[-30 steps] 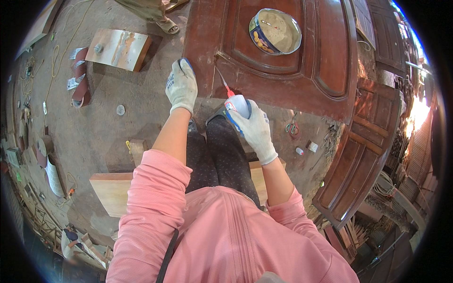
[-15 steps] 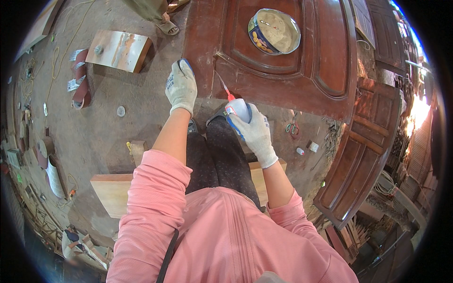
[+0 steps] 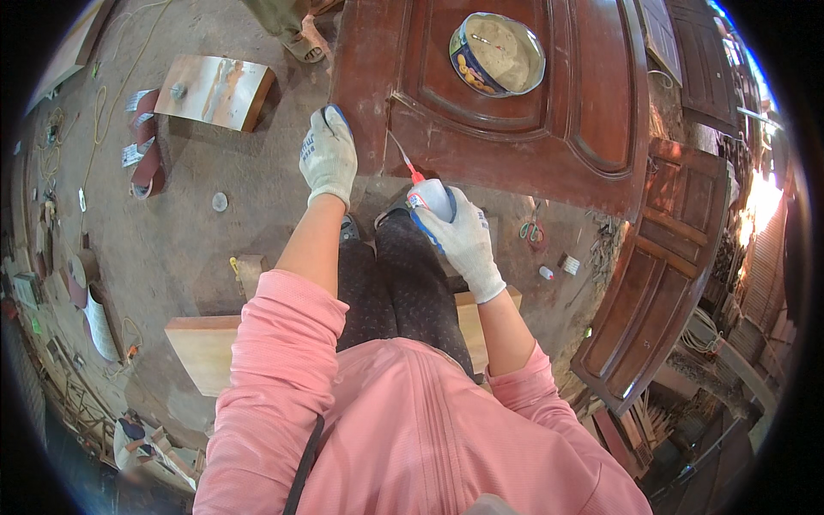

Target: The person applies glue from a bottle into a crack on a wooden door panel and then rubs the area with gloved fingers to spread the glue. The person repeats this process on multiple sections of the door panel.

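My right hand (image 3: pixel 463 232), in a white knitted glove with blue coating, grips a small white glue bottle (image 3: pixel 435 199) with a red cap. Its long thin nozzle (image 3: pixel 398 148) points up and left, the tip at a pale joint line near the corner of a reddish-brown panelled wooden door (image 3: pixel 515 163). My left hand (image 3: pixel 329 159), gloved likewise, is beside the door's left edge. Its fingers are curled and pressed together; whatever they may hold is hidden.
An open round tin (image 3: pixel 462 70) of greyish-tan material rests on the door. A wooden block (image 3: pixel 210 90) and sanding belts (image 3: pixel 146 159) lie on the floor at left. Scissors (image 3: pixel 532 232) lie at right, near another door (image 3: pixel 661 275). A person's sandalled foot (image 3: pixel 306 49) stands beyond.
The glue bottle and its nozzle tip have shifted very slightly up and left with my right hand. My left hand has barely moved.
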Tool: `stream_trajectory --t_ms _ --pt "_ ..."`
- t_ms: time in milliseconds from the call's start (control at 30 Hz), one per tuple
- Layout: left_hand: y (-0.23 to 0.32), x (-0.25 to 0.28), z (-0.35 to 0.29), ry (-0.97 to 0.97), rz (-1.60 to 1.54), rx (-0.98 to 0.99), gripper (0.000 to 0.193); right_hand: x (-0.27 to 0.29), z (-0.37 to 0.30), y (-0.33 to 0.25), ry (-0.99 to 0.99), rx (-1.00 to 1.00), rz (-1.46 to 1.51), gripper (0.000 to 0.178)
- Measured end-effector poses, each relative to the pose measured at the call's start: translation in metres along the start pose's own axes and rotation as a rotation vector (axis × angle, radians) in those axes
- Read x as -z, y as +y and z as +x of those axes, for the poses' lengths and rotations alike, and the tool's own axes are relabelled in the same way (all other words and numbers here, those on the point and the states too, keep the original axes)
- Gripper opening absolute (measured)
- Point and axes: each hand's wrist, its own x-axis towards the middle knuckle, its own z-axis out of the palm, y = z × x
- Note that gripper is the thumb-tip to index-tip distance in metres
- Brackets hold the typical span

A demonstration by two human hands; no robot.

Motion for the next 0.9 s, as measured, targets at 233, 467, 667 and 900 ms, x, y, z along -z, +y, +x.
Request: stream_trajectory --t_ms 233,467,667,900 --pt "0.000 0.001 0.001 -0.008 0.004 0.012 0.052 0.003 -0.006 -0.005 -0.029 -0.051 -0.031 0.059" --pt "0.002 0.004 0.002 -0.030 0.014 0.012 0.051 0.004 -0.008 -0.002 -0.049 -0.065 -0.024 0.063" --pt "-0.003 -0.002 0.000 0.051 -0.011 -0.036 0.050 0.004 -0.004 -0.006 -0.096 -0.111 -0.043 0.067" --pt "0.003 0.005 0.000 -0.028 -0.029 0.010 0.051 0.008 -0.009 -0.010 -0.136 -0.132 -0.042 0.071"
